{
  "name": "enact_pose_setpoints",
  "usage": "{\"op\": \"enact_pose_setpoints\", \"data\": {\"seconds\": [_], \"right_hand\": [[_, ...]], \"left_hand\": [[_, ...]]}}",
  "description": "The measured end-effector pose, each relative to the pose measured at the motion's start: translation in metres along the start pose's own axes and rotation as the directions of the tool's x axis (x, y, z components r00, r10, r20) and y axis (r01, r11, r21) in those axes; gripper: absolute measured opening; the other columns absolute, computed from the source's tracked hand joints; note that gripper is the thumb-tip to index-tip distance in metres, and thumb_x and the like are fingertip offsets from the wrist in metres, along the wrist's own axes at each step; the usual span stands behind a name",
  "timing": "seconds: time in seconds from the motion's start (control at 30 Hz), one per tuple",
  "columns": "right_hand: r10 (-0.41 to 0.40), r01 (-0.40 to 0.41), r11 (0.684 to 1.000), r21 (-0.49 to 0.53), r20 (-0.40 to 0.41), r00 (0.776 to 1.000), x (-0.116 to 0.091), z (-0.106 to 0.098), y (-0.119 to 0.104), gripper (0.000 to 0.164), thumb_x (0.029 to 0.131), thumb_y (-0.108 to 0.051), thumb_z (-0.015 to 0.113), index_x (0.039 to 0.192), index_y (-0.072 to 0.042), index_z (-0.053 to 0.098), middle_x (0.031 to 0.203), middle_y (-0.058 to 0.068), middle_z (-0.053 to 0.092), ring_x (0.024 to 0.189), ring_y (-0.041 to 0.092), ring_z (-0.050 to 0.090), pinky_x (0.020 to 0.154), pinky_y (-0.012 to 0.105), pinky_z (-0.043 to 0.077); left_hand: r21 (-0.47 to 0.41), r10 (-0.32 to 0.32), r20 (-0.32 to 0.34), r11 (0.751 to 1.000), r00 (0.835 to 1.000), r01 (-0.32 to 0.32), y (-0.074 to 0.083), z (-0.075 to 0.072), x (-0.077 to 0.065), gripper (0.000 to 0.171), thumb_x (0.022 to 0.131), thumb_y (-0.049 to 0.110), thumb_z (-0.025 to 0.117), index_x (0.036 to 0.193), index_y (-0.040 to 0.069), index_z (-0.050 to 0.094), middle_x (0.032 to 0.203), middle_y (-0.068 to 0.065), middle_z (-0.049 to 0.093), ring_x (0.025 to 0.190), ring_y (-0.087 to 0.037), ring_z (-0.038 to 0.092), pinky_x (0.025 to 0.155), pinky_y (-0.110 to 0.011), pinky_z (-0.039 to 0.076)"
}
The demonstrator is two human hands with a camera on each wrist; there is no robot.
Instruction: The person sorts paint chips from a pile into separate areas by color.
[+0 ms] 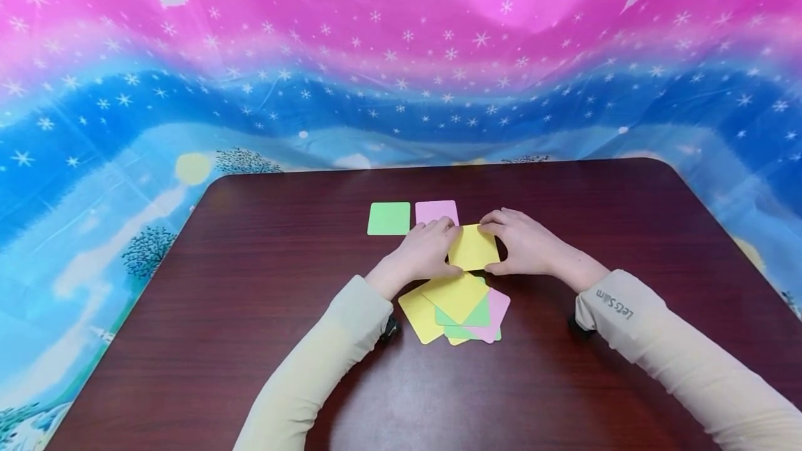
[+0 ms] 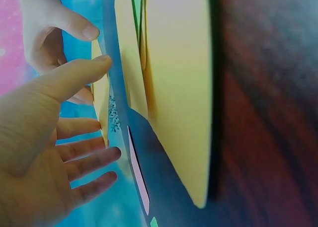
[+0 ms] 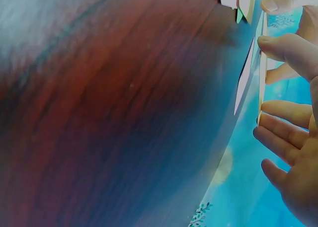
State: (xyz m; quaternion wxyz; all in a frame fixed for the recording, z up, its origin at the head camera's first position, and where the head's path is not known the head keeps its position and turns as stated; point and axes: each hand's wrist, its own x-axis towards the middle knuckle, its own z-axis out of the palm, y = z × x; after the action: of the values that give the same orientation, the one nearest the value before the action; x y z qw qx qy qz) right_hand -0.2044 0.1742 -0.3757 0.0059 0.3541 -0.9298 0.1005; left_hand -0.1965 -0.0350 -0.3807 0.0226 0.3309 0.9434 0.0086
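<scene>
Above the table, a square yellow card (image 1: pixel 473 248) is held between both hands. The left hand (image 1: pixel 429 249) grips its left edge, thumb at the near corner and fingertips at the far one. On the opposite edge, the right hand (image 1: pixel 529 246) holds it the same way. In the right wrist view the yellow card (image 3: pixel 262 83) appears nearly edge-on between thumb and fingers. Just nearer the person lies a loose overlapping pile of yellow (image 1: pixel 456 298), green (image 1: pixel 466 317) and pink cards (image 1: pixel 496 312). Beyond the left hand is a pink card (image 1: pixel 436 211), partly covered by its fingers.
A green card (image 1: pixel 388 218) lies flat to the left of the pink one, a narrow gap between them. The dark wooden table (image 1: pixel 263 298) has rounded far corners. Behind it hangs a pink and blue patterned cloth (image 1: pixel 401 75).
</scene>
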Motion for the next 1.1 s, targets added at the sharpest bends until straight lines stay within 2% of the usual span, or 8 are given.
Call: {"op": "enact_pose_setpoints", "data": {"seconds": [0.23,0.5,0.8,0.97,1.1], "right_hand": [[0.033,-0.033,0.999,0.004,-0.006,0.999,0.002,0.0,0.008,0.065,0.065,-0.039,0.076,0.115,-0.001,0.059,0.118,0.011,0.052,0.111,0.031,0.046,0.096,0.047,0.036],[0.03,-0.029,0.998,-0.055,0.008,1.0,0.007,0.002,0.02,0.066,0.065,-0.041,0.075,0.115,-0.001,0.06,0.117,0.012,0.054,0.113,0.028,0.047,0.106,0.052,0.019],[0.07,-0.068,0.996,-0.052,0.046,0.996,0.011,0.005,0.036,0.065,0.067,-0.039,0.074,0.116,0.0,0.059,0.119,0.015,0.053,0.114,0.032,0.046,0.105,0.055,0.018],[0.099,-0.098,0.995,-0.019,0.068,0.993,0.015,0.005,0.047,0.062,0.068,-0.038,0.073,0.116,-0.001,0.059,0.119,0.014,0.052,0.115,0.032,0.045,0.105,0.055,0.017],[0.118,-0.119,0.993,0.0,0.06,0.991,0.019,0.005,0.053,0.061,0.068,-0.038,0.073,0.116,-0.002,0.059,0.119,0.013,0.052,0.115,0.031,0.045,0.106,0.054,0.016]], "left_hand": [[-0.014,-0.014,0.029,1.0,0.999,0.014,-0.004,0.0,0.01,0.07,0.075,0.051,0.065,0.131,0.014,0.044,0.124,-0.003,0.043,0.105,-0.016,0.046,0.086,-0.034,0.04],[-0.05,-0.024,0.05,0.998,0.998,0.027,-0.005,0.0,0.025,0.066,0.076,0.049,0.065,0.129,0.014,0.047,0.122,-0.004,0.044,0.101,-0.016,0.048,0.086,-0.034,0.041],[-0.052,-0.052,0.067,0.997,0.996,0.056,-0.005,0.006,0.046,0.063,0.077,0.047,0.065,0.128,0.014,0.048,0.129,-0.002,0.044,0.11,-0.017,0.049,0.092,-0.035,0.039],[-0.042,-0.063,0.085,0.997,0.994,0.066,-0.005,0.004,0.058,0.064,0.078,0.048,0.064,0.128,0.012,0.048,0.13,-0.002,0.045,0.118,-0.018,0.042,0.098,-0.036,0.035],[-0.018,-0.074,0.106,0.997,0.992,0.077,-0.006,0.001,0.066,0.064,0.077,0.049,0.065,0.127,0.012,0.05,0.129,-0.002,0.046,0.117,-0.02,0.04,0.099,-0.036,0.033]]}}
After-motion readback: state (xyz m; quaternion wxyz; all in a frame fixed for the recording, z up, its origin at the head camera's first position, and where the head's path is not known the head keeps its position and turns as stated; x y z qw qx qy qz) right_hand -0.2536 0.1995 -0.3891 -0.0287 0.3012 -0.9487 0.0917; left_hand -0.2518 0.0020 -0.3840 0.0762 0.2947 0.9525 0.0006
